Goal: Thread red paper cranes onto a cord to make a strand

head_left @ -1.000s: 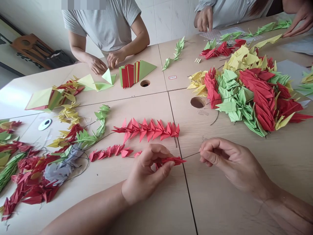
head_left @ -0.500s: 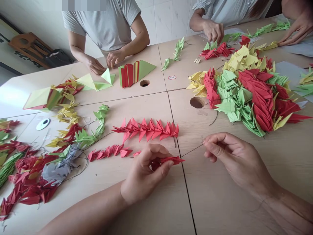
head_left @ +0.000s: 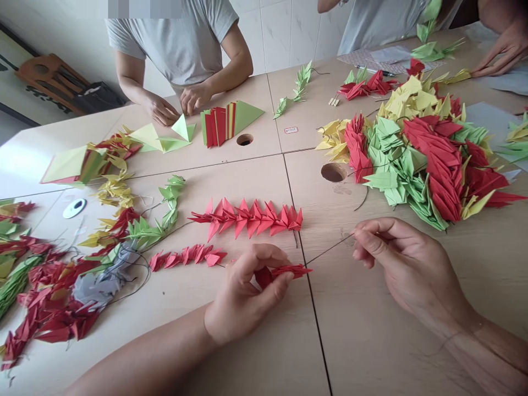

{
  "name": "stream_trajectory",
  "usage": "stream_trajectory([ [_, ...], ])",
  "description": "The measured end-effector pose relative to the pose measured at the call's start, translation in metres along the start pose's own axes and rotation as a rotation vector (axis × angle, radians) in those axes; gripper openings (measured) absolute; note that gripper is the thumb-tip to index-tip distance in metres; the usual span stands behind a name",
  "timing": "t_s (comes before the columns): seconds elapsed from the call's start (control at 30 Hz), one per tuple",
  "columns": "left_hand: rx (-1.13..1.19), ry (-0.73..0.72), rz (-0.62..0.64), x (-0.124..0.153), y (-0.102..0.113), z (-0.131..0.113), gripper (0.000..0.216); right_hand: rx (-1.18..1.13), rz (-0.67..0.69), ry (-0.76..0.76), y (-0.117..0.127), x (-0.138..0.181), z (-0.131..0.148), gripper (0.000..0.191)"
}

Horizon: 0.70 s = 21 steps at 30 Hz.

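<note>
My left hand (head_left: 251,291) is closed on red folded paper cranes (head_left: 289,270), their pointed tips sticking out past the thumb. From them a thin dark thread (head_left: 330,249) runs taut to my right hand (head_left: 396,258), which pinches its end between thumb and fingertips. Whether a needle is in that pinch is too small to tell. Left of my left hand lies a short row of red cranes (head_left: 185,256). Just beyond my hands a longer string of red cranes (head_left: 247,218) rests on the table.
A heap of red, green and yellow cranes (head_left: 429,159) lies at the right, near a round table hole (head_left: 334,172). More crane strings (head_left: 61,291) pile up at the left. Across the table a person (head_left: 177,55) handles paper beside fanned paper squares (head_left: 226,124); another person (head_left: 371,27) is at the right.
My right hand has moved slightly right, drawing the thread further out from the cranes. My left hand stays put. The person at the far right has lifted a green crane string off the table.
</note>
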<state>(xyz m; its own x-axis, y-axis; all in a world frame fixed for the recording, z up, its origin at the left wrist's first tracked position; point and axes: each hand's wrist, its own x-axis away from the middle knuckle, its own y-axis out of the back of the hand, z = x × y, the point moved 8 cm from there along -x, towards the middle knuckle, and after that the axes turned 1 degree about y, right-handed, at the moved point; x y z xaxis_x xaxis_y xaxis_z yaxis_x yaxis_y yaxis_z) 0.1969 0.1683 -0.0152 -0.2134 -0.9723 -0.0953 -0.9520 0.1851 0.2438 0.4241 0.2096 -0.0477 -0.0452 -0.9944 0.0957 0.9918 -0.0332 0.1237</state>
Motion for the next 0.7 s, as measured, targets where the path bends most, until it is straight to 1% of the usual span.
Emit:
stream_trajectory([
  [0.1,-0.022,-0.017,-0.003,0.001,0.0,-0.001,0.021,-0.005,-0.007,0.007,-0.001,-0.001,0.004,0.023],
  [0.17,-0.033,-0.018,-0.001,0.001,-0.001,0.0,0.02,-0.031,-0.043,0.047,0.001,0.001,0.012,0.02],
  [0.23,-0.049,-0.031,0.005,0.001,-0.001,-0.001,0.019,-0.054,-0.113,0.136,0.007,0.007,0.024,0.018],
  [0.3,-0.079,-0.067,0.009,0.0,-0.002,-0.005,0.02,-0.035,-0.137,0.248,0.008,0.017,0.037,0.021],
  [0.33,-0.101,-0.092,0.011,-0.001,-0.003,-0.008,0.02,-0.002,-0.094,0.291,0.003,0.023,0.042,0.025],
  [0.37,-0.131,-0.118,0.012,-0.002,-0.003,-0.011,0.021,0.045,-0.001,0.313,-0.006,0.027,0.044,0.028],
  [0.43,-0.201,-0.171,0.021,-0.002,-0.005,-0.018,0.02,0.151,0.258,0.299,-0.032,0.037,0.041,0.038],
  [0.47,-0.232,-0.196,0.034,-0.003,-0.007,-0.021,0.021,0.193,0.37,0.28,-0.043,0.041,0.038,0.042],
  [0.5,-0.254,-0.218,0.052,-0.002,-0.01,-0.023,0.021,0.22,0.454,0.259,-0.052,0.045,0.034,0.044],
  [0.53,-0.269,-0.238,0.074,-0.002,-0.013,-0.025,0.022,0.236,0.502,0.245,-0.059,0.047,0.031,0.043],
  [0.57,-0.275,-0.258,0.095,-0.002,-0.015,-0.026,0.023,0.243,0.517,0.248,-0.062,0.048,0.03,0.039],
  [0.7,-0.286,-0.331,0.138,0.002,-0.022,-0.028,0.026,0.304,0.468,0.303,-0.064,0.045,0.031,0.018],
])
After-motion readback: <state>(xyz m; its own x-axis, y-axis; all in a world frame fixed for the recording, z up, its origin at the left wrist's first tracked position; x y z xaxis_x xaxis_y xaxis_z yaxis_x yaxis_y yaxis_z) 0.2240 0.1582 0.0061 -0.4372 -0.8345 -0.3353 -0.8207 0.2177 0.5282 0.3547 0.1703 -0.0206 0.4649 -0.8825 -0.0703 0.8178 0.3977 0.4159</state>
